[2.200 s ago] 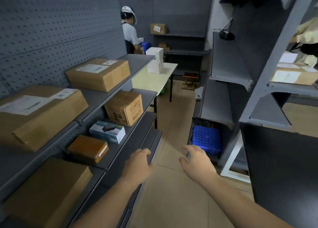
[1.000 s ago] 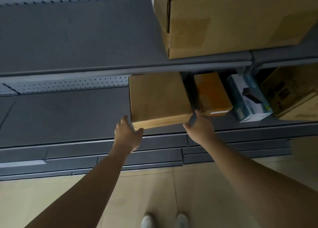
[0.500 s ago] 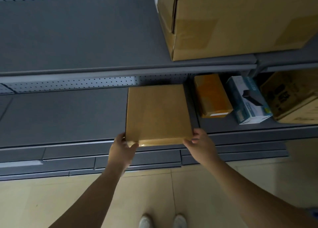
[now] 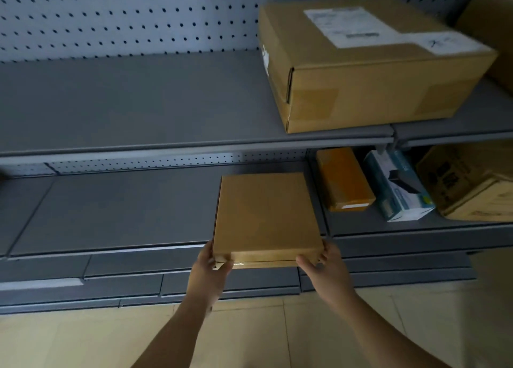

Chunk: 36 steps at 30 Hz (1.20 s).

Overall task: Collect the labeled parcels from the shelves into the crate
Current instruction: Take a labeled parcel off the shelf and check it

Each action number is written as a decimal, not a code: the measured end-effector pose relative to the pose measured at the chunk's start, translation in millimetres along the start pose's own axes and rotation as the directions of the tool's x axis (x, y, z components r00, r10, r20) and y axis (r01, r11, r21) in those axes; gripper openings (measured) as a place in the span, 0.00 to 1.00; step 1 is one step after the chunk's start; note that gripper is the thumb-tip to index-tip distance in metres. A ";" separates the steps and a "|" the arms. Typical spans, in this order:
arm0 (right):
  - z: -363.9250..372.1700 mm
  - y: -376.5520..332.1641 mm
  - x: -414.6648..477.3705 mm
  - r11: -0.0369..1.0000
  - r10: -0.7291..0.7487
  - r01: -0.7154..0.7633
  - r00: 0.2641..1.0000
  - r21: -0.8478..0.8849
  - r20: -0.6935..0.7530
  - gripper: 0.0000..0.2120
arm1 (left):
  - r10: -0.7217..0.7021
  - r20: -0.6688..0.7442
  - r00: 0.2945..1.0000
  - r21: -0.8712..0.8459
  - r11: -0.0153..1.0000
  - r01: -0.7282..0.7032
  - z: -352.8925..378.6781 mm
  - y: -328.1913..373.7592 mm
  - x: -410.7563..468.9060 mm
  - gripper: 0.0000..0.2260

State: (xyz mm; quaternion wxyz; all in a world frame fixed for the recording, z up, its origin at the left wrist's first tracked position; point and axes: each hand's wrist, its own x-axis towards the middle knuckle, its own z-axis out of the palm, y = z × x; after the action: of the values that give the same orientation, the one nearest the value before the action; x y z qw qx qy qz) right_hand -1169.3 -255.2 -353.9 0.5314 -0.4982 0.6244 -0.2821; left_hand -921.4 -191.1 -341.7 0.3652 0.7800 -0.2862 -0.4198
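Head view, facing the shelving. Flat cardboard parcel (image 4: 266, 215): plain brown top face, lying level over the lower shelf (image 4: 125, 206), its near edge past the shelf's front lip; cannot tell whether it rests on the shelf or is lifted clear. Left hand (image 4: 206, 273) grips the parcel's near left corner, thumb across the front edge. Right hand (image 4: 324, 270) grips the near right corner, fingers curled round it. Hands are apart, one at each end of the near edge. Just right of the parcel, past a shelf divider: orange parcel (image 4: 344, 179) with a pale strip on its near end. Further right of the parcel: white-and-teal box (image 4: 397, 190), then a printed carton (image 4: 469, 181) at the frame edge. Above and right of the parcel: large cardboard box (image 4: 369, 70) with a white label on top, on the upper shelf (image 4: 138, 101). Above and behind the parcel: grey pegboard (image 4: 125, 15). Below the parcel: beige tiled floor (image 4: 277, 334).
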 end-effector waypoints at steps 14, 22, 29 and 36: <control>-30.4 -68.0 -40.9 0.993 -0.101 0.102 0.995 0.065 -0.025 0.23 | 0.141 -0.001 0.990 -0.059 0.988 -0.141 -44.2 57.9 -50.5 0.21; -45.0 -88.5 -30.4 0.990 -0.117 0.107 0.986 0.094 0.116 0.40 | 0.221 0.098 0.970 -0.207 0.958 -0.197 -54.3 72.4 -45.4 0.26; -28.9 -72.4 -5.1 0.994 -0.107 0.107 0.990 0.006 0.092 0.41 | 0.200 0.075 0.977 -0.128 0.974 -0.189 -30.3 48.9 -15.4 0.30; -22.5 -67.9 6.1 0.997 -0.065 0.066 0.998 -0.050 0.004 0.37 | 0.164 0.000 0.986 -0.163 0.973 -0.162 -20.2 46.1 -8.0 0.20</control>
State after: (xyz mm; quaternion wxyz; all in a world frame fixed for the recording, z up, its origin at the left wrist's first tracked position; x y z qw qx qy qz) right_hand -1168.2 -288.2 -290.1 0.5099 -0.5317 0.6140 -0.2833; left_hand -914.3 -204.7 -293.1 0.4587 0.7187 -0.3168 -0.4156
